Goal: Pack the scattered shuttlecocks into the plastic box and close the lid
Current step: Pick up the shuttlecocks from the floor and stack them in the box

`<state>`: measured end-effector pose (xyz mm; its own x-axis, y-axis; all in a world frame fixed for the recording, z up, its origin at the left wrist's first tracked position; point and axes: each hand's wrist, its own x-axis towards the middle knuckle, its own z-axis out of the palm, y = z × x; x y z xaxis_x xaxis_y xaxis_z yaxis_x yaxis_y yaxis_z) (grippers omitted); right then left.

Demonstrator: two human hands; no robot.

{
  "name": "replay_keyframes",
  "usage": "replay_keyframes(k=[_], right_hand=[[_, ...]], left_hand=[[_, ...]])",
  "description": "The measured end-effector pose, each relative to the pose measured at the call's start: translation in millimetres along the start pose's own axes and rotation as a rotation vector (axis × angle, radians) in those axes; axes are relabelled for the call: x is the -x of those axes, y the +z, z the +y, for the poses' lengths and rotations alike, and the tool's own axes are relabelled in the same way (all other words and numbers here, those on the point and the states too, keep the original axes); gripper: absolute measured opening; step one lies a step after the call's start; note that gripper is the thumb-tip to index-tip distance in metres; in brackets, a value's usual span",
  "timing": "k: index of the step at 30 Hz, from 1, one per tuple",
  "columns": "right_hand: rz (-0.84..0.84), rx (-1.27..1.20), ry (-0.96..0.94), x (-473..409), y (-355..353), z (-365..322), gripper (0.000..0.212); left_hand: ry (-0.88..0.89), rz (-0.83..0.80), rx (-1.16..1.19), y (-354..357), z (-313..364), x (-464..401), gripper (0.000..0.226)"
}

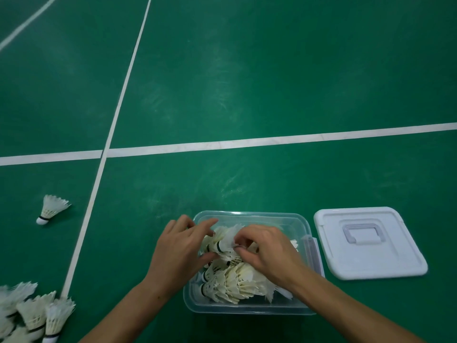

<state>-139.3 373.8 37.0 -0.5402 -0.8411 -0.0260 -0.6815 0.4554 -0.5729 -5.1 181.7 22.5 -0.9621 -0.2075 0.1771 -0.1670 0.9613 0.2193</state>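
Hands — left hand (181,246), right hand (265,251) — both pinching one shuttlecock (223,240) inside box (247,309).

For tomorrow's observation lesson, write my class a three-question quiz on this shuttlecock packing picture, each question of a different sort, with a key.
1. True or false: the lid is on the box.
2. Where does the lone shuttlecock lie? A) inside the box B) on the floor left of the box C) on the lid
3. Fill in: the left hand and right hand are both over the ____.

Key
1. False: it lies flat on the floor, right of the box.
2. B. A pile also waits at the lower left.
3. Box; both handle shuttlecocks packed inside.
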Motion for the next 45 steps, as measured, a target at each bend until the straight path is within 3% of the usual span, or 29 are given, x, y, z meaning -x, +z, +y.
replay_keyframes(k=[7,15,18,20,25,28,31,38,45], right_hand=[[-0.154,-0.229,0.233,-17.6,5.0,14.4,0.003],[-0.355,-0.473,0.234,-23.7,-18.2,12.4,0.015],[-0.267,-0.362,0.23,-18.1,-24.7,9.9,0.024],[-0.19,-0.313,0.226,-12.3,-26.5,10.0,0.024],[0.013,-0.309,0.214,-4.9,-36.6,3.2,0.024],[0.077,-0.31,0.169,-16.4,-39.1,-8.8,0.033],[0.035,-0.267,0.101,-39.4,-38.9,-27.8,0.051],[-0.179,-0.057,-0.142,-99.0,-26.5,-108.0,0.066],[-0.27,-0.13,-0.303,-119.9,70.2,-203.5,0.072]], left_hand=[[-0.033,-0.085,-0.059,13.9,11.7,-12.5,0.072],[-0.048,-0.155,-0.08,9.2,13.1,-13.7,0.063],[0.057,-0.093,-0.166,4.8,14.9,-7.7,0.05],[0.066,-0.066,-0.165,2.7,14.2,-5.0,0.055],[-0.1,-0.086,0.244,-12.4,6.4,-0.6,0.082],[-0.224,-0.03,0.519,-26.2,-3.8,-1.9,0.087],[-0.271,0.074,0.612,-40.5,-23.3,-0.4,0.091],[-0.416,0.258,0.639,-78.7,-89.7,49.8,0.081],[-0.613,0.331,0.58,-105.3,-146.0,151.5,0.078]])
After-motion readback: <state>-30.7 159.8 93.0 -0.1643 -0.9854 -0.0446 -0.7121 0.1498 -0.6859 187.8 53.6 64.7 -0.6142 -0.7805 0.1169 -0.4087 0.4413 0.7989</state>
